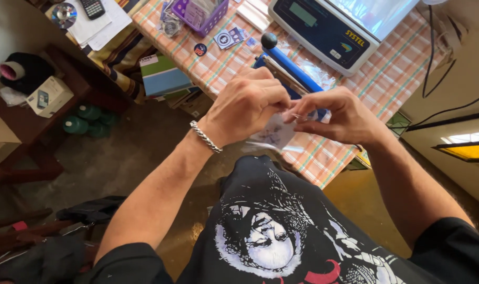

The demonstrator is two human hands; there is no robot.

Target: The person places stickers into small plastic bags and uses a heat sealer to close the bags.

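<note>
Both hands pinched on small clear plastic bag [275, 131], left hand [247, 102] and right hand [340, 114] gripping top edge — light, limp, slippery-looking, best held at the rim.

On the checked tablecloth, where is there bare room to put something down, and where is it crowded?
Bare cloth lies right of the scale, toward the table's right edge, and a smaller patch between the purple basket and the blue sealer. It is crowded round the basket and stickers, and under the left hand and right hand pinching a small clear bag.
</note>
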